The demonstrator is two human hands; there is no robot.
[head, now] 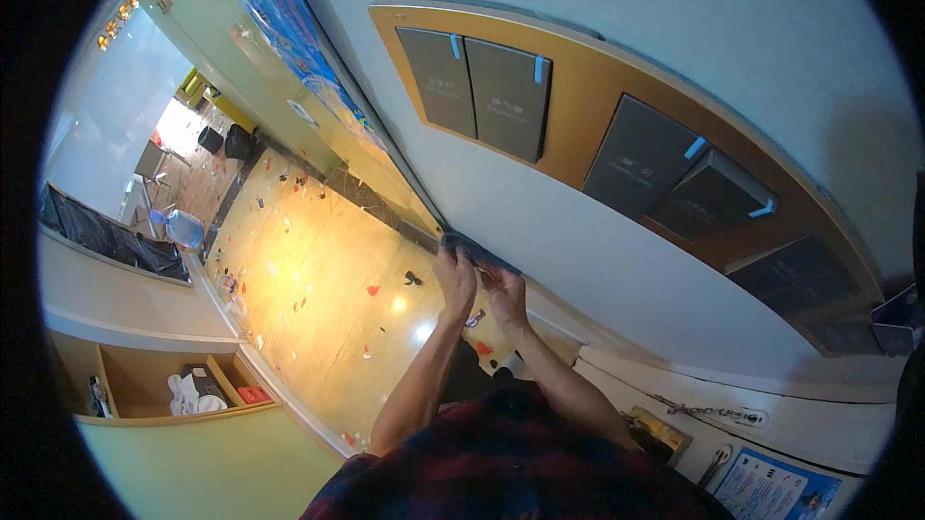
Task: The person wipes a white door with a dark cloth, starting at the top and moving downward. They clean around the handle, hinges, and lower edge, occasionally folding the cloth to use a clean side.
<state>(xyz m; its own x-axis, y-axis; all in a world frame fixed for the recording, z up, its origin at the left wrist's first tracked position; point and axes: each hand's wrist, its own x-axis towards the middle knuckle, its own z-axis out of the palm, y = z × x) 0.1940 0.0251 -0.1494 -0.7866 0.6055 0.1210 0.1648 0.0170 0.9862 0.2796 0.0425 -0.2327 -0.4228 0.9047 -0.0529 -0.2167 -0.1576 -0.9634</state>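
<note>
Both hands are held out in front of me, above the littered floor and close to the white wall. A dark folded cloth (488, 257) lies between them; my left hand (457, 278) pinches its left end, and my right hand (504, 296) grips it from below at the other end. To the upper right, a gold-coloured switch panel (571, 115) on the wall carries several dark grey switches (508, 97) with small blue tabs. One of these switches (712, 195) sits tilted.
The tiled floor (325, 281) is strewn with scraps. At left stand a water-cooler bottle (183, 229) and a counter with open shelves (144, 422). A glass panel (318, 126) with blue film meets the wall. A power strip (748, 416) lies at lower right.
</note>
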